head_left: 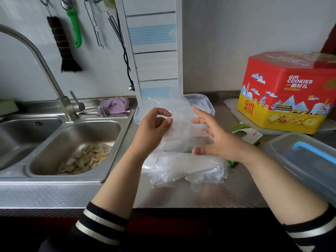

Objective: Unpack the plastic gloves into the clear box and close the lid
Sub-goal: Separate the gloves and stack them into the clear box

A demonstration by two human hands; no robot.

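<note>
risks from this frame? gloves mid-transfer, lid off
1. The left hand pinches only an edge of the plastic gloves, and the right hand has straight fingers; the thin film could slip or spill beside the clear box.
2. The remaining glove stack lies loose by the open sink holding food scraps; a sweep of the arm could push gloves in.
3. The lid sits by the right forearm and could get knocked.
</note>
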